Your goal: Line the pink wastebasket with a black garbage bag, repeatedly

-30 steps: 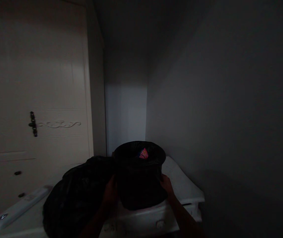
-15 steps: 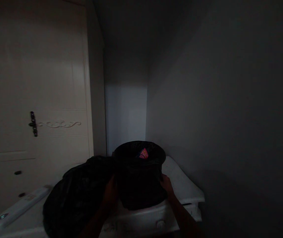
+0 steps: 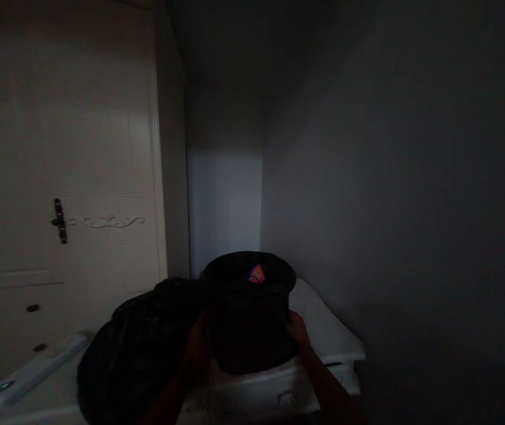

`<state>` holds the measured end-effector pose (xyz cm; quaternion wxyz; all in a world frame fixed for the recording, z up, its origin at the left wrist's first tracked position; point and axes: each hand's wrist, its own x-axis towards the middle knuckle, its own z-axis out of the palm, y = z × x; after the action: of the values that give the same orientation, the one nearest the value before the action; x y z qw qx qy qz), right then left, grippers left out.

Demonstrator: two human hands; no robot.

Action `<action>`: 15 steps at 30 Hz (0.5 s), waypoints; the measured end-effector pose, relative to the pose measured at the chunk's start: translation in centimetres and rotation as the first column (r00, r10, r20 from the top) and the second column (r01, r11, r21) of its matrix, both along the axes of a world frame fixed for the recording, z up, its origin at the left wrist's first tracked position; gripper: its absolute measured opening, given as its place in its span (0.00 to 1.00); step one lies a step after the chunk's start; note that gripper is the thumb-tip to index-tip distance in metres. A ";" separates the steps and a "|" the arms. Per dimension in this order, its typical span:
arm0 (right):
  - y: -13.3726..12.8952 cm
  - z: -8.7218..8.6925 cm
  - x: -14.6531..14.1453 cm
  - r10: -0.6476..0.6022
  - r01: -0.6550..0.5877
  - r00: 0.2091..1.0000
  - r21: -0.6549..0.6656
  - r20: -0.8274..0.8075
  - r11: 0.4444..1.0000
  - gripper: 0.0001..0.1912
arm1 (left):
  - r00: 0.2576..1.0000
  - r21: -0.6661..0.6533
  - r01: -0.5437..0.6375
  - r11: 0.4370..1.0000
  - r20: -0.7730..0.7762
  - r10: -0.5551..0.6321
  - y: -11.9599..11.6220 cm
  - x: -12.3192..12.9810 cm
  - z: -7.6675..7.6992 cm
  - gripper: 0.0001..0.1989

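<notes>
A black trash bin [image 3: 252, 336], its rim covered by a black liner, stands upright on a white dresser [image 3: 323, 319]. Inside its round mouth a pink wrapper [image 3: 256, 274] shows. My right hand [image 3: 297, 330] grips the bin's right side, fingers partly hidden round it. On the opposite side, my left hand [image 3: 197, 342] holds the bin between it and a bulky black plastic bag [image 3: 133, 342]; darkness hides most of those fingers. The bag lies to the left of the bin, touching or nearly touching it.
A long white power strip or box [image 3: 35, 369] lies at the left of the dresser top. Behind it stands a white wardrobe [image 3: 102, 147] with a dark handle [image 3: 60, 221]. Grey walls [image 3: 389, 206] close in at the back and right. The light is very dim.
</notes>
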<state>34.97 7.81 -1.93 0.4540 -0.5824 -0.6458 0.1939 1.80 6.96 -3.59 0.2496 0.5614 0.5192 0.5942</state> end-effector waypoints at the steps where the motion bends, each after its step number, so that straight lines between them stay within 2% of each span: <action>1: 0.0 0.0 0.0 0.002 -0.002 1.000 -0.006 0.002 1.000 0.30 | 1.000 -0.012 -0.008 1.000 -0.009 0.008 0.0 0.0 0.1 0.30; 7: 0.0 -0.3 0.0 0.020 -0.020 0.999 -0.006 -0.027 1.000 0.30 | 0.999 -0.021 0.022 1.000 -0.032 -0.022 -0.1 0.2 0.5 0.28; 11: 0.1 -0.6 0.0 0.002 -0.002 1.000 -0.003 -0.022 1.000 0.27 | 0.999 -0.049 -0.001 0.999 -0.033 0.000 -0.1 0.2 0.5 0.30; 15: 0.4 -0.6 0.1 0.004 -0.004 1.000 0.003 -0.031 1.000 0.26 | 1.000 -0.015 0.002 1.000 -0.002 -0.002 -0.3 0.4 0.5 0.30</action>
<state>35.06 8.25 -2.56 0.4645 -0.5772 -0.6402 0.2029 2.21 6.71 -3.11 0.2540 0.5604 0.5233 0.5896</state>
